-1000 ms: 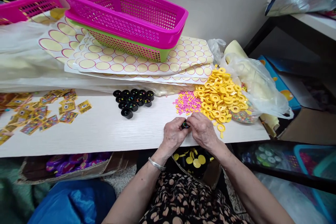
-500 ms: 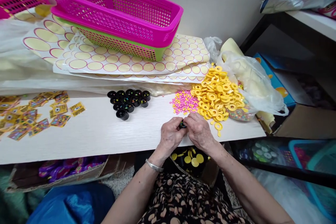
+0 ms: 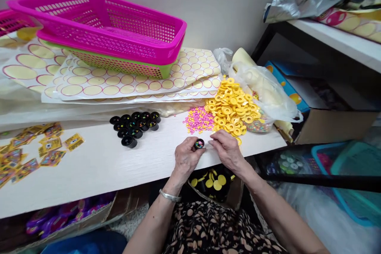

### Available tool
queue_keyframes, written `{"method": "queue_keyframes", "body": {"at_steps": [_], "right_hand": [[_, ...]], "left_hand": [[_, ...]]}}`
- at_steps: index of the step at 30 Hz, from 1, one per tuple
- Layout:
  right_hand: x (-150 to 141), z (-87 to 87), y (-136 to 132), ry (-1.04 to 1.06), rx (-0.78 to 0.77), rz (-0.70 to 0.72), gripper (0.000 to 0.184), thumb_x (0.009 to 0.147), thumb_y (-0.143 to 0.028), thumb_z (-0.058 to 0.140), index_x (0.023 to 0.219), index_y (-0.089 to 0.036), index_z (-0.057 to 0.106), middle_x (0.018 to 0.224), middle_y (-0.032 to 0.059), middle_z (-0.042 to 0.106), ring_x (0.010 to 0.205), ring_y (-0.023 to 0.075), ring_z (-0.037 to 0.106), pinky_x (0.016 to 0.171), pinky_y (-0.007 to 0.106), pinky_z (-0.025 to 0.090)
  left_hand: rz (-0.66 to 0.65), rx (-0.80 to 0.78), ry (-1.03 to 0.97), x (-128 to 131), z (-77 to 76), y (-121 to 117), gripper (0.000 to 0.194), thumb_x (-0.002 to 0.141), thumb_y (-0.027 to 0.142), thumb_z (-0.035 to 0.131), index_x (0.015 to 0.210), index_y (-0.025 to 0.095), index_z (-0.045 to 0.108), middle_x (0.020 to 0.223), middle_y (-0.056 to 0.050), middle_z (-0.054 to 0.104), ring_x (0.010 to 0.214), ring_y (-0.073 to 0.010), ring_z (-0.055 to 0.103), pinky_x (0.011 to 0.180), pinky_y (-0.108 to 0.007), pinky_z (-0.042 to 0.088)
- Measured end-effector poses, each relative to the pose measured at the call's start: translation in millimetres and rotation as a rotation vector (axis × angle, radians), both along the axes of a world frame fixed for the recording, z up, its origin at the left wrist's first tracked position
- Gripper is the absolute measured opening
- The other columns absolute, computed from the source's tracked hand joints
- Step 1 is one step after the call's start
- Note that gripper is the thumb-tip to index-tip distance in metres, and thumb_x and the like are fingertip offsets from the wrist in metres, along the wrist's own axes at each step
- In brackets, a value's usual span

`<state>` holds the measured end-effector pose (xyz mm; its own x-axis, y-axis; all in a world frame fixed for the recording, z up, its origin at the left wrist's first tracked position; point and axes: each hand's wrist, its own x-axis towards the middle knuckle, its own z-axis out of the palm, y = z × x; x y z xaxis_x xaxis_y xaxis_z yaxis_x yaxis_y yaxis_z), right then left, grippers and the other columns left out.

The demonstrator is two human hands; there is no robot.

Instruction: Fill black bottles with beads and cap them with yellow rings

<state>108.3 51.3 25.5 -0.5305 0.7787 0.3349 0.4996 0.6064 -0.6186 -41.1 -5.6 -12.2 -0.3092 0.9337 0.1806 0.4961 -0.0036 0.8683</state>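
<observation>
My left hand (image 3: pixel 185 155) holds a small black cup (image 3: pixel 199 144) between thumb and fingers, over the front part of the table. Small coloured pieces show inside its mouth. Just to the right, my right hand (image 3: pixel 227 151) is apart from the cup, thumb and forefinger pinched together; whatever is between them is too small to make out. Beyond my hands lies a patch of tiny pink and yellow pieces (image 3: pixel 197 120), touching a heap of yellow plastic rings with tabs (image 3: pixel 233 107). Several more black cups (image 3: pixel 135 123) stand grouped to the left, most with coloured pieces inside.
Printed yellow packets (image 3: pixel 50 145) are scattered at the left of the table (image 3: pixel 98 166). A pink basket (image 3: pixel 119 43) sits on sticker sheets (image 3: pixel 104 83) along the wall. A clear plastic bag (image 3: pixel 268 91) lies behind the rings. Below the table edge, a container holds yellow discs (image 3: pixel 217 182).
My hands were together around the black cup; now the right has drawn away to the right. The cup's mouth has come into sight in my left hand. The view has shifted right.
</observation>
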Motion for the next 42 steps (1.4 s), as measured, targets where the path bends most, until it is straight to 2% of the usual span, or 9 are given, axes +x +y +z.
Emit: {"method": "queue_keyframes", "body": {"at_steps": [4,6,14,18,23,28,31,35,42], "right_hand": [[39.8,-16.6,-6.2,-0.211,0.125,-0.523,0.020,0.085,-0.033,0.051,0.092,-0.016,0.056,0.088,0.0082,0.055,0.085,0.0216,0.048,0.072,0.031,0.038],[52.3,-23.1,-7.5,-0.370,0.138,-0.612,0.025,0.082,-0.038,0.054,0.093,-0.015,0.056,0.089,0.0090,0.055,0.085,0.0228,0.048,0.070,0.031,0.036],[61.6,-30.2,-4.7,-0.669,0.339,-0.441,0.016,0.085,-0.012,0.043,0.076,-0.016,0.056,0.076,0.0071,0.055,0.073,0.0192,0.046,0.063,0.030,0.028],[73.9,-34.5,-0.9,-0.560,0.333,-0.420,0.020,0.084,-0.009,0.040,0.072,-0.015,0.054,0.073,0.0073,0.053,0.073,0.0192,0.044,0.064,0.031,0.029],[73.1,-19.3,-11.5,0.121,-0.137,-0.291,0.017,0.086,-0.020,0.042,0.070,-0.017,0.049,0.069,0.0017,0.045,0.067,0.0148,0.043,0.063,0.027,0.032],[44.2,12.1,-42.1,0.704,-1.016,0.054,0.019,0.077,-0.033,0.059,0.071,-0.016,0.052,0.062,-0.0025,0.046,0.056,0.0089,0.039,0.055,0.023,0.032],[34.3,17.0,-48.1,0.730,-1.216,0.087,0.021,0.072,-0.033,0.065,0.069,-0.015,0.056,0.059,-0.0027,0.048,0.053,0.0074,0.041,0.052,0.021,0.032],[29.6,17.0,-45.5,0.573,-1.054,0.040,0.023,0.074,-0.031,0.063,0.092,-0.017,0.061,0.073,-0.0005,0.056,0.061,0.0090,0.050,0.058,0.022,0.040],[3.3,22.7,-43.0,0.155,-0.310,0.190,0.016,0.081,-0.018,0.052,0.096,-0.017,0.058,0.079,0.0027,0.056,0.073,0.0140,0.052,0.068,0.027,0.043]], "left_hand": [[0.014,-0.003,-0.027,0.4,-3.9,1.8,0.025,0.063,0.026,0.071,0.086,0.019,0.064,0.072,0.003,0.057,0.057,-0.0083,0.047,0.056,-0.021,0.039],[0.006,-0.009,-0.038,0.8,-6.5,3.2,0.029,0.060,0.028,0.074,0.086,0.020,0.064,0.069,0.004,0.056,0.057,-0.0086,0.047,0.055,-0.021,0.039],[0.002,0.110,-0.055,-4.2,-4.0,4.7,0.053,0.052,0.029,0.079,0.102,0.018,0.062,0.086,-0.001,0.059,0.059,-0.0087,0.048,0.056,-0.023,0.045],[0.125,0.270,-0.111,0.0,8.2,-16.0,0.040,0.065,0.026,0.072,0.102,0.017,0.061,0.102,-0.007,0.057,0.059,-0.0070,0.048,0.050,-0.021,0.043],[0.105,0.325,-0.138,33.0,31.0,-44.6,0.013,0.073,0.017,0.064,0.086,0.016,0.067,0.084,-0.005,0.063,0.067,-0.0109,0.055,0.063,-0.024,0.046],[-0.124,-0.145,-0.730,54.4,49.5,-39.1,0.025,0.074,0.029,0.064,0.093,0.014,0.067,0.071,-0.002,0.060,0.051,-0.0054,0.046,0.048,-0.018,0.037],[-0.135,-0.325,-0.957,46.8,52.3,-32.6,0.021,0.067,0.030,0.071,0.075,0.011,0.068,0.052,0.003,0.052,0.043,-0.0025,0.037,0.041,-0.015,0.027],[0.053,-0.335,-0.971,35.0,51.4,-31.9,0.022,0.057,0.028,0.078,0.065,0.010,0.066,0.048,0.004,0.052,0.039,-0.0004,0.034,0.038,-0.014,0.021],[0.182,-0.238,-1.085,32.3,57.6,-30.6,0.024,0.055,0.027,0.078,0.069,0.009,0.069,0.057,-0.001,0.061,0.047,-0.0049,0.046,0.045,-0.017,0.034]]}}
